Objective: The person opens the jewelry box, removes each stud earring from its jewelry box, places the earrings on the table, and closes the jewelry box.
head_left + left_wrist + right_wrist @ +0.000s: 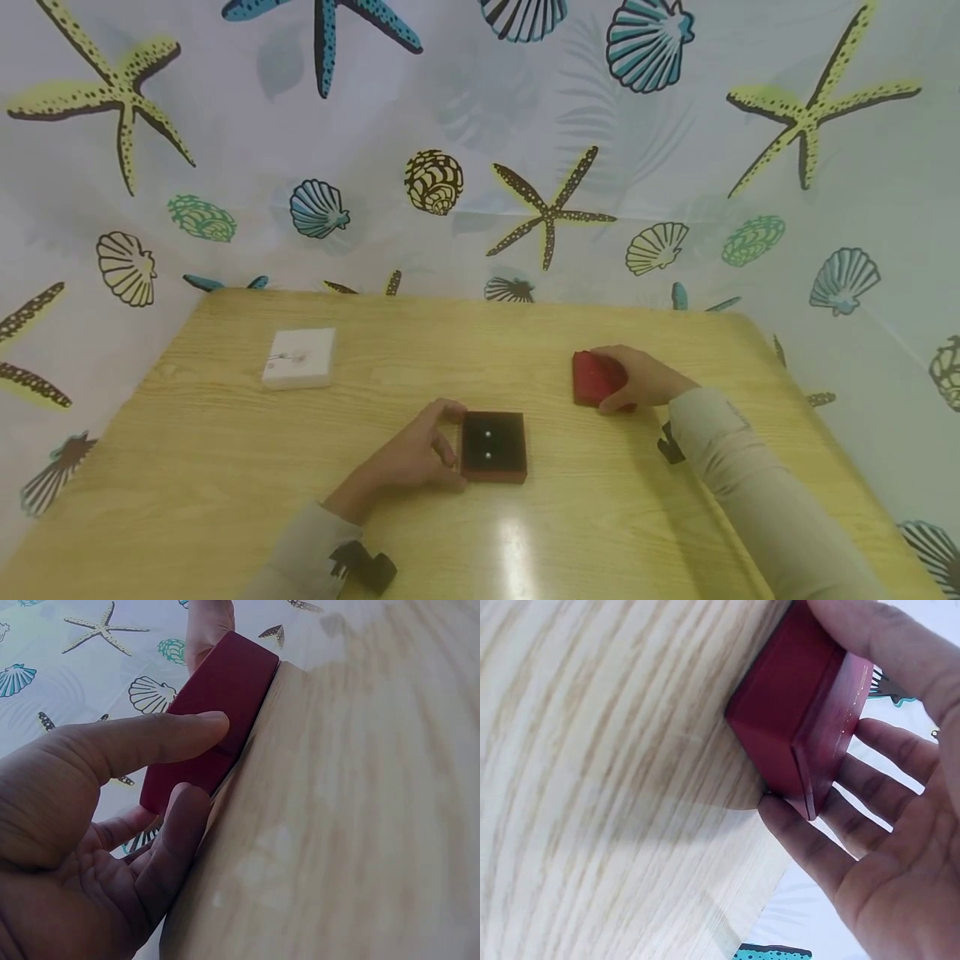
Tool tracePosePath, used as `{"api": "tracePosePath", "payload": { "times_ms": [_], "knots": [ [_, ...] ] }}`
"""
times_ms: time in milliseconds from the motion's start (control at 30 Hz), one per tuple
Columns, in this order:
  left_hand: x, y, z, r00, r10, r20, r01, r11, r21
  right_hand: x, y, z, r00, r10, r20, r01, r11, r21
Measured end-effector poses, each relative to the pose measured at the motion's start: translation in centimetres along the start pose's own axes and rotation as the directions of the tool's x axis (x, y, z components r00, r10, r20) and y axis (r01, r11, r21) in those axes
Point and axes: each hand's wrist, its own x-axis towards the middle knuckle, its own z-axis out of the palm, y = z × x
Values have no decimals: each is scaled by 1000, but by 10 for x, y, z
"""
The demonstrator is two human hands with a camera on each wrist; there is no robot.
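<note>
A small square jewelry box with a dark red outside and black lining sits on the table with its top off. Two small pale studs show in the lining. My left hand holds this box at its left side, thumb at the near corner and fingers at the far one; in the left wrist view the thumb lies along the red wall. Farther right, my right hand grips a red box lid at the table surface, with thumb and fingers on opposite sides. Small gold marks show on its top in the right wrist view.
A white box with a faint printed design stands at the back left of the wooden table. Behind and beside the table hangs a white cloth printed with shells and starfish. Dark camera mounts sit at both wrists.
</note>
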Motion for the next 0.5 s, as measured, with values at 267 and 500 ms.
{"api": "tracePosePath", "payload": {
  "times_ms": [267, 500],
  "knots": [
    [-2, -1, 2, 1000, -17, -5, 17, 1000, 4, -1, 6, 1, 1000, -20, -7, 20, 1000, -17],
    [-1, 2, 1, 1000, -18, -13, 18, 1000, 15, -3, 0, -5, 995, -79, -60, 79, 997, -5]
  ]
}}
